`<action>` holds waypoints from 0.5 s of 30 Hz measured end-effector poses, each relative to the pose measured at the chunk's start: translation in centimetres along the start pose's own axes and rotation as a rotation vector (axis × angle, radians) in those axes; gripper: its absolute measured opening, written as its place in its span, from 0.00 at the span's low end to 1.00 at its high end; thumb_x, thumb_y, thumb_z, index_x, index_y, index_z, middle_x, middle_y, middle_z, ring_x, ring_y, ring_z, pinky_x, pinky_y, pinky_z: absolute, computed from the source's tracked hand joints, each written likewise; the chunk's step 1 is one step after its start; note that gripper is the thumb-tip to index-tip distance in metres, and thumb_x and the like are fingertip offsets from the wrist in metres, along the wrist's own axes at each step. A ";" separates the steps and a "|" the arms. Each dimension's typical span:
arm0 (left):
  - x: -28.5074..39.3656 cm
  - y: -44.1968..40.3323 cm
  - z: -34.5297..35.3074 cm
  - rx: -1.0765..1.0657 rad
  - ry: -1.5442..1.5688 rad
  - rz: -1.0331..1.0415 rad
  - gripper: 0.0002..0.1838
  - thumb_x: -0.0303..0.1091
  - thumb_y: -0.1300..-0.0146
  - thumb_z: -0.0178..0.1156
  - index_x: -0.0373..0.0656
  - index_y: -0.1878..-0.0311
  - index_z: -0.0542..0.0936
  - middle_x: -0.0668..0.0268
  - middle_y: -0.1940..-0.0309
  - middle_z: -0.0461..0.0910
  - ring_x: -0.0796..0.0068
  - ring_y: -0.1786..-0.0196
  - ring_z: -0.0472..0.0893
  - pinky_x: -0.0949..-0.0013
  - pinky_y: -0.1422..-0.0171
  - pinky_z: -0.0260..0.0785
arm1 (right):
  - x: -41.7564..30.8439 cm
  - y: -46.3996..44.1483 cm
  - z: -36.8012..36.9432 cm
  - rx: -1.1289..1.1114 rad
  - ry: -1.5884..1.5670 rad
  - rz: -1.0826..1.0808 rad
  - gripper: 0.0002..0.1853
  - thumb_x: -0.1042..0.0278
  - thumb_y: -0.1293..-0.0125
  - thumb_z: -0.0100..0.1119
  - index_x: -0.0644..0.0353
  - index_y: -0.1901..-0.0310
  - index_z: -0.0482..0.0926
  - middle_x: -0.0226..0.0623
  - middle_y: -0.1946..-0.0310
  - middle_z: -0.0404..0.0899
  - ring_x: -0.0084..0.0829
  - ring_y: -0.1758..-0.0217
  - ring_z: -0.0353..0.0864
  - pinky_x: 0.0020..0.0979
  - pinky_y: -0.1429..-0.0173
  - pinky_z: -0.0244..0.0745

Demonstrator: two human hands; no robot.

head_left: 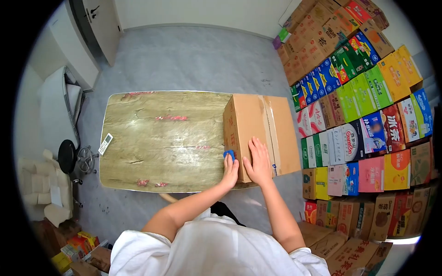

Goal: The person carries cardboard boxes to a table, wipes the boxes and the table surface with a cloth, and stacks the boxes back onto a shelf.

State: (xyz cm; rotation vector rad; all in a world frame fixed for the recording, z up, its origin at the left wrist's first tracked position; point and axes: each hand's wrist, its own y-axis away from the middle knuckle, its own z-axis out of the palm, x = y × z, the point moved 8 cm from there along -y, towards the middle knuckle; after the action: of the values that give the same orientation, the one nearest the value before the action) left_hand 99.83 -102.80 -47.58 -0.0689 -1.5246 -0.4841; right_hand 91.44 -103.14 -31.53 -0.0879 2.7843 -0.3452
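Observation:
A closed brown cardboard box (248, 110) with tape along its top stands at the right end of the wood-patterned table (161, 138). My right hand (258, 163) lies on the top of the box near its front edge, fingers spread and holding nothing. Beside the box's left side, my left hand (230, 171) is closed on a small blue object (229, 154), whose exact kind I cannot make out. The blue object is against or very near the box's left face.
A white label-like item (105, 144) lies at the table's left edge. Stacked colourful cartons (359, 124) line the right wall. At the left are a black round stool (67, 156) and a cream armchair (46, 186). More boxes (83, 248) sit at the lower left.

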 end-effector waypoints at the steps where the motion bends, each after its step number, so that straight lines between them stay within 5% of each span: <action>1: 0.3 0.7 0.1 0.014 0.008 -0.003 0.38 0.53 0.26 0.33 0.30 0.28 0.43 0.43 0.27 0.39 0.49 0.24 0.39 0.58 0.22 0.34 | -0.1 0.0 0.0 0.000 0.015 -0.007 0.31 0.60 0.37 0.56 0.65 0.36 0.64 0.50 0.33 0.61 0.46 0.28 0.57 0.48 0.25 0.48; 8: 0.3 2.3 0.6 0.033 0.036 0.000 0.38 0.53 0.26 0.33 0.28 0.28 0.43 0.44 0.27 0.38 0.49 0.23 0.39 0.59 0.21 0.33 | -0.1 -0.1 -0.2 0.003 -0.020 -0.006 0.29 0.63 0.37 0.56 0.65 0.36 0.65 0.50 0.33 0.61 0.48 0.28 0.58 0.47 0.25 0.49; 12: 0.1 2.7 0.0 0.101 0.075 -0.010 0.36 0.52 0.26 0.35 0.27 0.29 0.51 0.45 0.27 0.46 0.54 0.23 0.42 0.63 0.21 0.34 | 0.1 0.3 -0.3 0.034 -0.072 -0.043 0.28 0.65 0.37 0.56 0.66 0.36 0.65 0.51 0.33 0.61 0.49 0.29 0.58 0.47 0.25 0.49; 13: -0.3 2.6 -0.4 0.197 0.084 -0.018 0.31 0.44 0.28 0.43 0.28 0.32 0.58 0.46 0.30 0.55 0.55 0.25 0.51 0.65 0.23 0.41 | 0.1 0.4 -0.3 0.037 -0.072 -0.043 0.28 0.65 0.37 0.55 0.65 0.37 0.65 0.51 0.33 0.62 0.49 0.29 0.59 0.47 0.25 0.50; 15: -1.3 2.3 -0.9 0.197 0.137 -0.069 0.29 0.38 0.30 0.46 0.30 0.32 0.60 0.50 0.30 0.56 0.60 0.29 0.57 0.66 0.27 0.48 | 0.3 0.6 -0.2 0.034 -0.094 -0.050 0.28 0.65 0.37 0.55 0.65 0.37 0.65 0.50 0.33 0.63 0.50 0.29 0.59 0.46 0.25 0.50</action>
State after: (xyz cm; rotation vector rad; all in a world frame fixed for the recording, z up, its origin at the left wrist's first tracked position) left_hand 101.44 -100.71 -48.34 0.1674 -1.4364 -0.3832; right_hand 91.05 -102.53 -31.58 -0.1619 2.6863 -0.3904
